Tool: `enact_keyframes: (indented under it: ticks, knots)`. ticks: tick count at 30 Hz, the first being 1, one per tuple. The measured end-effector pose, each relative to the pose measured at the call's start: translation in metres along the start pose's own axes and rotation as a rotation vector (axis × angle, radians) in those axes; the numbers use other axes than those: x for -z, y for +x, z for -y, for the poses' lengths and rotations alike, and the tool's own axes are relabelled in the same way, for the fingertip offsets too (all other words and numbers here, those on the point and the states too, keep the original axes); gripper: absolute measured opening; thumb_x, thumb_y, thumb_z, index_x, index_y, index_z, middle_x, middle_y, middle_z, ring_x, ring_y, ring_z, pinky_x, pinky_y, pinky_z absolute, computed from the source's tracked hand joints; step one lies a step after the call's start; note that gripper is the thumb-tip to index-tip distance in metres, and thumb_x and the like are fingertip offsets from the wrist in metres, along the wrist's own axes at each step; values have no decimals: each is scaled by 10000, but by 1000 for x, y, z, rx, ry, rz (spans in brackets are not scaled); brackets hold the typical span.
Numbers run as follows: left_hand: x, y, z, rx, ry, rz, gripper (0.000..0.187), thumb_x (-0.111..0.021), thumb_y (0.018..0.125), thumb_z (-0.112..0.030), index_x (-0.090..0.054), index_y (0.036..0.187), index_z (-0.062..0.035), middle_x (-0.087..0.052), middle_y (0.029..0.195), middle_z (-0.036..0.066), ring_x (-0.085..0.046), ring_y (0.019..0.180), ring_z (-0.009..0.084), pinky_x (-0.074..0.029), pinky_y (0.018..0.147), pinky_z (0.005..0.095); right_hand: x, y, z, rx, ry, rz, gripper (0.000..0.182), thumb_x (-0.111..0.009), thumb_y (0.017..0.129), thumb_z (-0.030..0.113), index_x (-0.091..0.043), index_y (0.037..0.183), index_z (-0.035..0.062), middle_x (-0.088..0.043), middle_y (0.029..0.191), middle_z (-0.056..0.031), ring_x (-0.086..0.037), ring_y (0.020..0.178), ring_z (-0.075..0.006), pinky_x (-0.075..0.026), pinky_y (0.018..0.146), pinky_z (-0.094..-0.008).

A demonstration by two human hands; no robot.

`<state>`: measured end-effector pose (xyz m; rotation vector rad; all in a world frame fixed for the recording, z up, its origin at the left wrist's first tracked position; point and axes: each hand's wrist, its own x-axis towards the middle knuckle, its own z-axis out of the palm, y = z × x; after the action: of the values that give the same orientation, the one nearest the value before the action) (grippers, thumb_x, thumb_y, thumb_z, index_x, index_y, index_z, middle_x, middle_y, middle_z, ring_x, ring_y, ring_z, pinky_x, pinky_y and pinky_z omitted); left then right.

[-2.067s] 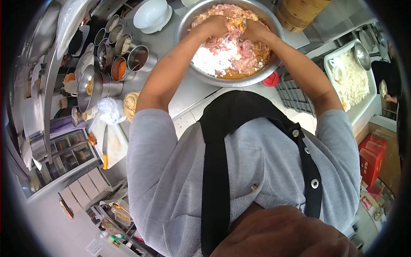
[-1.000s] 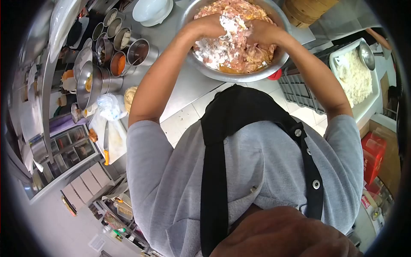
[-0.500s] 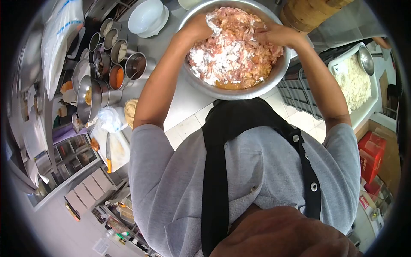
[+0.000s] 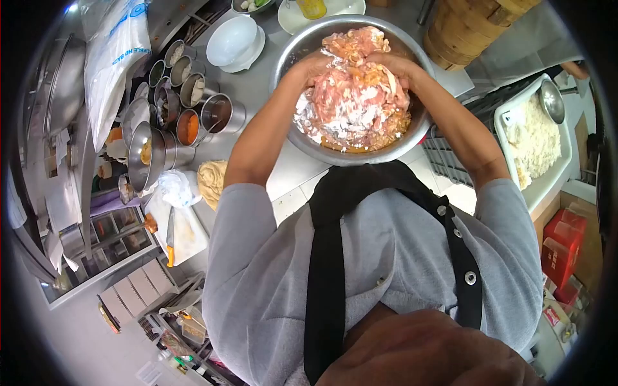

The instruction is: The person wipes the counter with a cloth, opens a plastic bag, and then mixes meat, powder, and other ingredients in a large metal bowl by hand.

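Left hand at the meat's left flank, right hand at its right; meat sits between the fingers, inside the bowl. White powder patches lie bodyward of them; deep, even folding advised. Fingertips hidden; cannot tell whether spread or closed.

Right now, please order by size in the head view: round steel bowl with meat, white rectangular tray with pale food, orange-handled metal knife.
1. Steel bowl
2. White tray
3. Orange-handled knife
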<state>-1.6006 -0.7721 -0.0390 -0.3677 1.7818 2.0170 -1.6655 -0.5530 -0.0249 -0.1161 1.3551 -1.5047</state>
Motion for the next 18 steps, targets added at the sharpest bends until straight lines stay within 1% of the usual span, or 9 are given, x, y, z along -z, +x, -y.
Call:
enact_keyframes:
  ticks: [3, 5, 8, 9, 10, 12, 13, 16, 18]
  knots:
    - [-13, -46, -59, 25, 482, -36, 381, -603, 815, -193, -570, 1151, -16, -623, 1071, 128, -615, 938, 198, -521, 775, 331, -11, -34, 29, 130, -195, -50, 418, -649, 770, 160, -561, 1138, -15, -640, 1036, -137, -650, 882, -200, -555, 731, -347]
    - [-30, -74, -86, -155, 642, -93, 350, -588, 818, -185, -587, 1132, -29, -634, 1065, 130, -621, 938, 208, -504, 796, 337, -14, -43, 43, 425, -719, -144, 407, -657, 723, 156, -593, 1075, -38, -645, 1013, -184, -651, 878, -249, -522, 756, -353]
    - [-51, -109, -110, -312, 957, -172, 331, -585, 822, -184, -597, 1114, -27, -660, 968, 114, -626, 843, 160, -506, 730, 300, -45, -80, 63, 768, -1067, -143, 437, -670, 662, 164, -598, 1028, -64, -631, 983, -255, -633, 901, -322, -484, 801, -370]
    - [-54, -115, -113, -349, 1075, -198, 329, -587, 824, -186, -598, 1110, -24, -671, 921, 105, -628, 796, 134, -511, 692, 280, -45, -84, 62, 663, -1126, -221, 448, -674, 652, 172, -596, 1025, -65, -624, 975, -269, -624, 911, -339, -479, 812, -376]
    - [-50, -112, -105, -537, 1161, -246, 293, -591, 815, -168, -621, 1086, -60, -680, 903, 113, -634, 785, 155, -503, 724, 282, -45, -86, 62, 558, -1184, -296, 460, -679, 643, 181, -594, 1022, -66, -617, 967, -282, -615, 920, -356, -475, 823, -382]
    - [-50, -108, -90, -475, 916, -316, 300, -619, 787, -180, -630, 1069, -78, -673, 942, 129, -638, 852, 223, -494, 765, 331, -40, -78, 53, 436, -1269, -431, 447, -686, 635, 189, -601, 1001, -53, -619, 969, -277, -613, 920, -363, -474, 829, -392]
    - [-55, -108, -87, -445, 792, -353, 303, -634, 774, -187, -634, 1060, -87, -670, 962, 138, -641, 885, 258, -490, 786, 356, -40, -72, 43, 421, -1243, -415, 450, -688, 635, 191, -600, 1004, -52, -623, 965, -270, -614, 916, -359, -476, 827, -387]
    - [-69, -87, -49, -482, 974, -316, 373, -626, 774, -179, -597, 1135, -89, -652, 1030, 144, -639, 894, 274, -496, 789, 355, -47, -70, 24, 372, -1140, -288, 478, -710, 632, 204, -593, 1012, -60, -637, 964, -235, -617, 911, -338, -482, 813, -368]
    - [-56, -70, -10, -492, 1121, -223, 413, -613, 775, -176, -571, 1176, -88, -637, 1060, 164, -635, 909, 283, -495, 795, 359, -62, -93, 38, 141, -1254, -141, 529, -687, 667, 196, -547, 1130, -18, -627, 968, -232, -608, 917, -321, -471, 821, -369]
